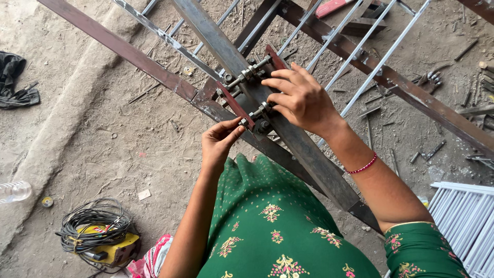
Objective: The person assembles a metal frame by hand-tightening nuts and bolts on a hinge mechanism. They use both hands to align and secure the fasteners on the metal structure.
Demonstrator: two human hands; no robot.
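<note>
- Left hand [218,141]: fingers [232,129] pinched together on the near end of the front bolt [253,114], at the lower end of the near red plate [234,105].
- Right hand [301,98]: fingers [275,84] curled and slightly spread, draped over the grey steel bar [303,149]; tips are set on the nuts of the front bolt beside the bar. Whether the nut is actually gripped cannot be told.
- Clamp assembly is located at the crossing of the grey steel bar and the rusty brown bar [123,50], just ahead of the torso.
- Count: two red plates seen, near one and far red plate [275,55]; two threaded bolts seen spanning them, the front bolt and the rear bolt [247,73], each with nuts.
- Thin white rods [360,44]: several are seen running diagonally under the bars.
- Left forearm is raised straight from lower frame, wrist bent slightly inward.
- Right forearm enters from lower right, wrist extended over the bar; a red bead bracelet [363,166] is worn at the wrist.
- On the dirt floor [128,149]: one yellow machine with coiled black cable [98,231] at lower left, scattered metal offcuts [427,152] at right.
</note>
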